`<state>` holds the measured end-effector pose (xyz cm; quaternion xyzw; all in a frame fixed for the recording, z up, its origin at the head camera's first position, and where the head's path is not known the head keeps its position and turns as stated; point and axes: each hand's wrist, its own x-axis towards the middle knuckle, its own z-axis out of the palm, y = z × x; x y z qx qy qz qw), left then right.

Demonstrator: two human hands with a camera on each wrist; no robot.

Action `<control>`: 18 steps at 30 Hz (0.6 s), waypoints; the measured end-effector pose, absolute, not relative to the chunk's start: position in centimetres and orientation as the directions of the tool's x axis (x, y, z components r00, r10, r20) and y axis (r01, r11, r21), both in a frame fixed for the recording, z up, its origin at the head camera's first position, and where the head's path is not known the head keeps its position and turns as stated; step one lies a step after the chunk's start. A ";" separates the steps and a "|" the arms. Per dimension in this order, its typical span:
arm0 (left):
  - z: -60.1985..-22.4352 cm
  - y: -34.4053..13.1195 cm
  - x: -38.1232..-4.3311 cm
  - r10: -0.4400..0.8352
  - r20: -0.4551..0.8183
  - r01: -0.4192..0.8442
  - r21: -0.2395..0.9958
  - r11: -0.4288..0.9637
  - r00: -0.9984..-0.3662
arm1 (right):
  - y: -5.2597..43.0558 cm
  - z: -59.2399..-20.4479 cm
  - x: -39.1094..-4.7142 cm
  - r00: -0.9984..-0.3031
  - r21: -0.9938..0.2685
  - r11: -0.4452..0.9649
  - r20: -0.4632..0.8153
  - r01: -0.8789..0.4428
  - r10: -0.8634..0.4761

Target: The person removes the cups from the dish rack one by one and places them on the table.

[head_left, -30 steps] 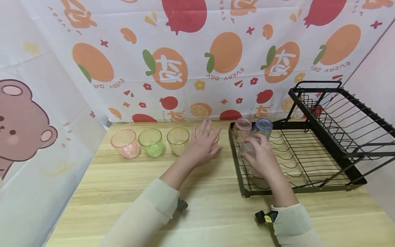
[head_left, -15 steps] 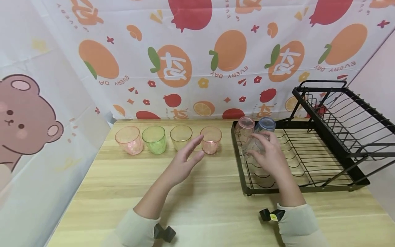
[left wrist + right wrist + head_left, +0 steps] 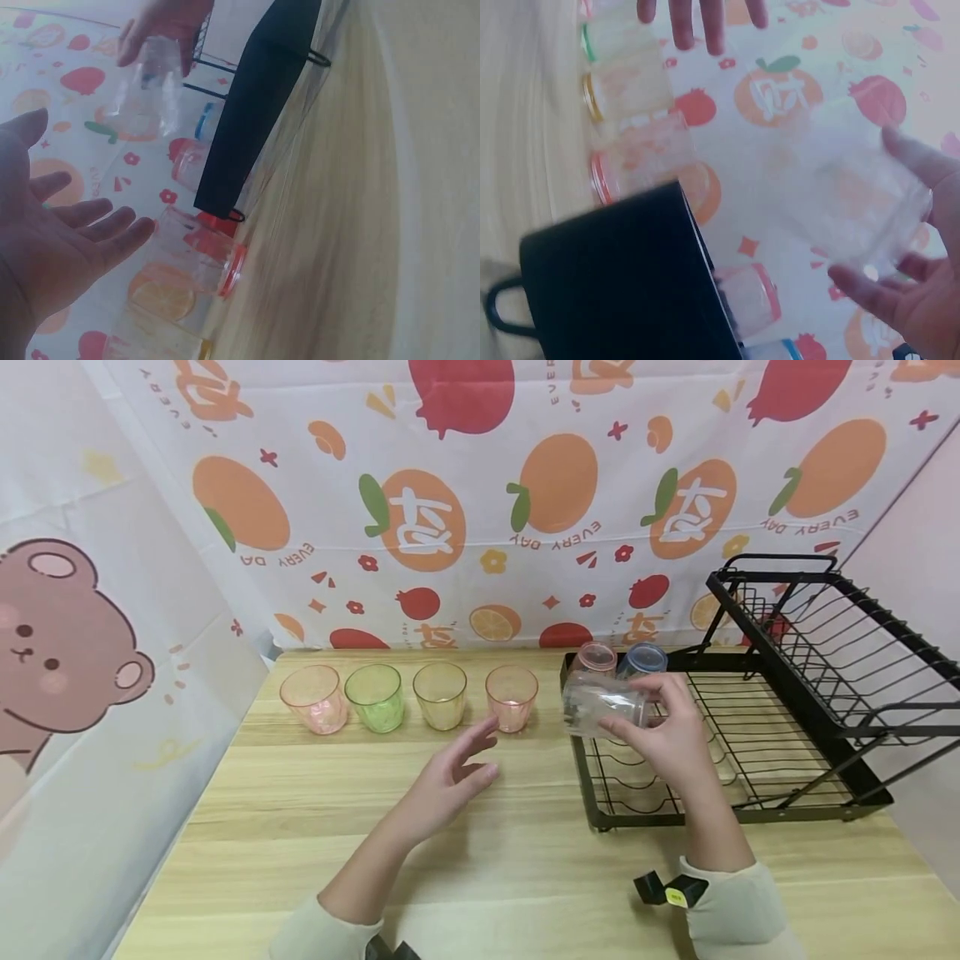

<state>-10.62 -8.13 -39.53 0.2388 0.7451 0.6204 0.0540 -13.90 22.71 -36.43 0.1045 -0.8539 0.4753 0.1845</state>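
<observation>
My right hand (image 3: 660, 731) grips a clear cup (image 3: 600, 708) tipped on its side, held above the front left corner of the black dish rack (image 3: 750, 814). The right wrist view shows the same clear cup (image 3: 855, 202) between my fingers. A pink cup (image 3: 594, 660) and a blue cup (image 3: 643, 660) stand upside down in the rack behind it. My left hand (image 3: 457, 768) hovers open over the wooden table (image 3: 300, 827), just in front of an orange-pink cup (image 3: 512, 697). The row runs left with a yellow cup (image 3: 440, 695), a green cup (image 3: 374, 697) and a pink cup (image 3: 313, 697).
The rack's raised upper tier (image 3: 840, 635) rises at the far right. A fruit-print cloth (image 3: 480, 502) hangs right behind the cups, and a bear-print cloth (image 3: 75, 668) closes off the left side. The table's near half lies in front of my arms.
My left hand let go of the orange-pink cup and drew back toward me. My right hand lifted the clear cup out of the rack and tipped it sideways.
</observation>
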 end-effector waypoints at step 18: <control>-38.2 -6.4 -8.3 0.405 0.237 0.255 0.967 -0.009 -0.883 | 18.4 -37.1 -12.1 -0.862 -0.895 0.131 0.359 -0.427 -0.357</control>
